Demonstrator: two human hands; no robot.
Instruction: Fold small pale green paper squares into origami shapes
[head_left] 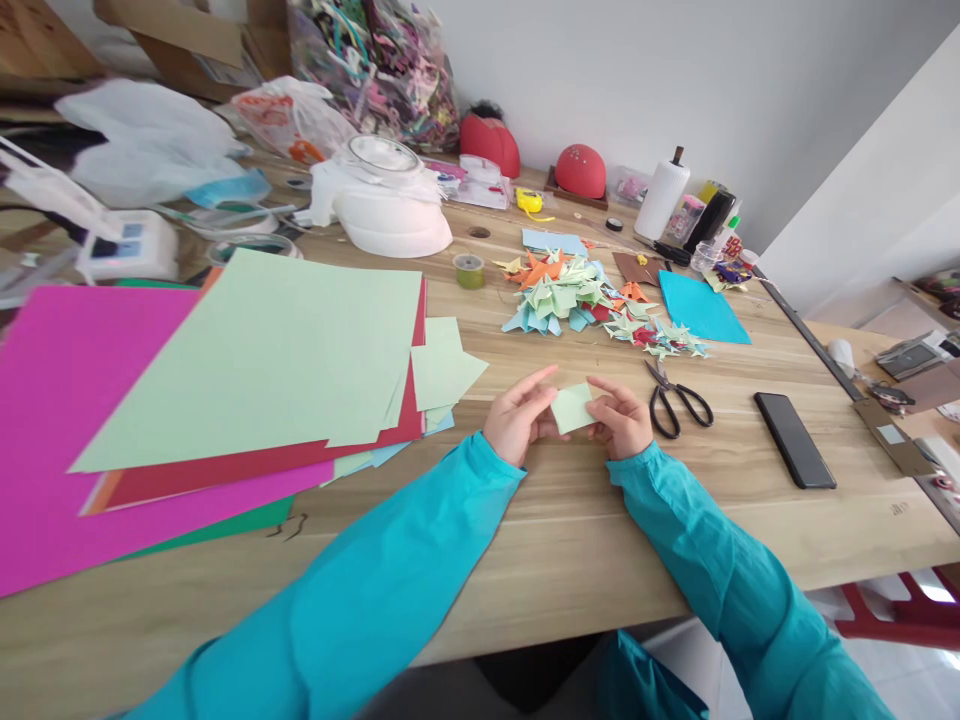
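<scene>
My left hand [516, 414] and my right hand [619, 420] pinch a small pale green paper piece [572, 407] between them, just above the wooden table [570, 530]. Each hand grips one side of the piece, fingers closed on its edges. Both arms wear teal sleeves. Black scissors [677, 400] lie just right of my right hand. A heap of folded paper shapes [581, 300] in green, blue, orange and red sits beyond the hands.
A stack of large coloured sheets [225, 390], green over red and magenta, covers the left. A black phone [794, 439] lies at right, a blue sheet [701, 308] behind the scissors. A white appliance [382, 200], bags, a paper roll [662, 197] and red domes line the back.
</scene>
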